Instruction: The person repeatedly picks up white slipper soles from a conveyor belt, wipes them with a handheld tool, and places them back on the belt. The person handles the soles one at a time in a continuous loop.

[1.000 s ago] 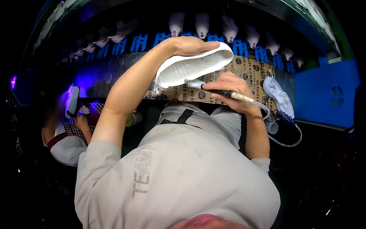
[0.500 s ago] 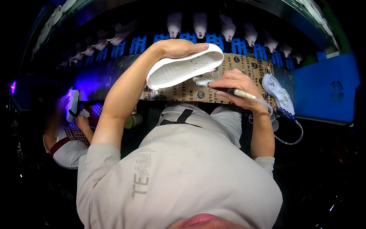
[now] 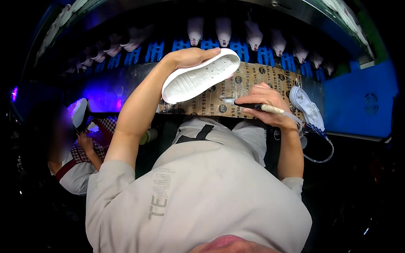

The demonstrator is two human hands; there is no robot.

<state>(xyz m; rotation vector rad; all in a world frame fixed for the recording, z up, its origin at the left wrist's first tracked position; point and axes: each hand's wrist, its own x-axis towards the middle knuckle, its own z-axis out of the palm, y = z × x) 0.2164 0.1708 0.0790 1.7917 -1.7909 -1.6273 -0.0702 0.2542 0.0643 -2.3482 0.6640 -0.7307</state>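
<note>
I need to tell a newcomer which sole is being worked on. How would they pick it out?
Find the cardboard sheet on the bench before the person. Above its left end, the left hand holds up a white shoe sole, tread facing the camera. The other white shoes sit on racks or lie flat.

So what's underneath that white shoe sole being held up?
Under the white sole, held by the left hand, lies a printed cardboard sheet. The part directly beneath is covered.
</note>
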